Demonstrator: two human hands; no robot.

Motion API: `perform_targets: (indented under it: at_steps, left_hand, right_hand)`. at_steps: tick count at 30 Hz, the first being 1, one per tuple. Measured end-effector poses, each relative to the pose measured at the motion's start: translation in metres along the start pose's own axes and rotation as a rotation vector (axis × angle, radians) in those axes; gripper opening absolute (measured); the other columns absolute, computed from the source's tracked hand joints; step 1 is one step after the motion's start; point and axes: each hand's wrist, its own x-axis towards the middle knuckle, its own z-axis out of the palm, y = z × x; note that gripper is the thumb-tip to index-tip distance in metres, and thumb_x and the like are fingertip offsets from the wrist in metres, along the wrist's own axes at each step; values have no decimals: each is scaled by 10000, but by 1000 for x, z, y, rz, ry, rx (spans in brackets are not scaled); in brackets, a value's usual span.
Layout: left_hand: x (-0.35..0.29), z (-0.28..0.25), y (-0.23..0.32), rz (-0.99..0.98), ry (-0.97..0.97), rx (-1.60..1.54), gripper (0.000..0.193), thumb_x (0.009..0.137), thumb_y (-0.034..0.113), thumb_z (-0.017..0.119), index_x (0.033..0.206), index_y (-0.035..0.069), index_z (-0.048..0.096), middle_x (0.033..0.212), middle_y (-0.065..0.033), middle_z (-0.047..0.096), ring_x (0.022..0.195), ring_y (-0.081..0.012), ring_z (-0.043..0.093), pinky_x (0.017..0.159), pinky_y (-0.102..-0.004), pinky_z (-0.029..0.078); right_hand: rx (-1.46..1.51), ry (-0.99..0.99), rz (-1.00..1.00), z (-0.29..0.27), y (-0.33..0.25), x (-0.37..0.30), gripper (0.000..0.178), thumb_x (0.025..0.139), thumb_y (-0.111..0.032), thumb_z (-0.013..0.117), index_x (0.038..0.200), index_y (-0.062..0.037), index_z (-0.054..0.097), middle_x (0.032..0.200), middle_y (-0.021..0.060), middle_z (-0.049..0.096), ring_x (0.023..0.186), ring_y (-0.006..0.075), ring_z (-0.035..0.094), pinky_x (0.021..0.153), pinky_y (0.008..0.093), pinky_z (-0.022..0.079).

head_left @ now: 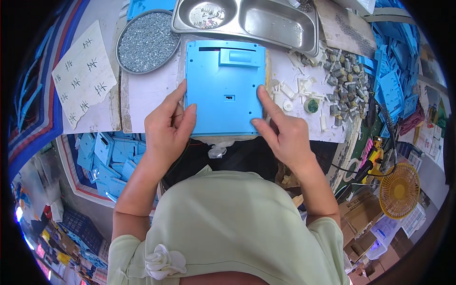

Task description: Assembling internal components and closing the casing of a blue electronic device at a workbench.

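A flat, light-blue plastic casing (213, 109) lies in front of me near the table's front edge. It has a long dark slot near its far edge, a raised rectangular part below that slot, a small cut-out near the middle and several small holes. My left hand (168, 121) grips its left edge, index finger stretched along the side and thumb near the front corner. On the opposite edge, my right hand (284, 128) holds it with index finger and thumb. The casing's underside is hidden.
Beyond the casing stand a round tray of small screws (147, 42) and a steel compartment tray (278, 26). Small motors (344, 76) and white plastic parts (306, 85) lie to the right. Blue casings fill a bag (111, 156) at lower left. A yellow fan (399, 191) is at far right.
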Motion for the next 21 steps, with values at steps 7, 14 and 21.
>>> perform_targets:
  at_steps: [7,14,21]
  left_hand:
    - [7,-18,1,-164,-150,-165,465,941,101,716,1387,15,617,631,50,414,581,-36,383,558,-220,359]
    - [72,-67,-30,128,143,216,269,865,166,776,1117,74,757,792,-14,615,750,-157,607,681,-315,467]
    - [101,-80,-55,243,206,600,92,826,170,759,849,81,760,857,-54,675,858,-268,640,821,-411,453]
  right_hand:
    - [-184,-105,-11,-21,-13,12,584,932,-347,712,1453,-122,570,571,73,630,492,307,617,497,415,474]
    - [-290,-140,-106,-46,-34,42,371,798,-202,790,1124,-32,743,730,121,638,725,304,614,637,406,511]
    - [-352,-89,-551,-43,-67,149,146,744,-161,786,854,-68,763,845,92,651,907,326,595,797,412,524]
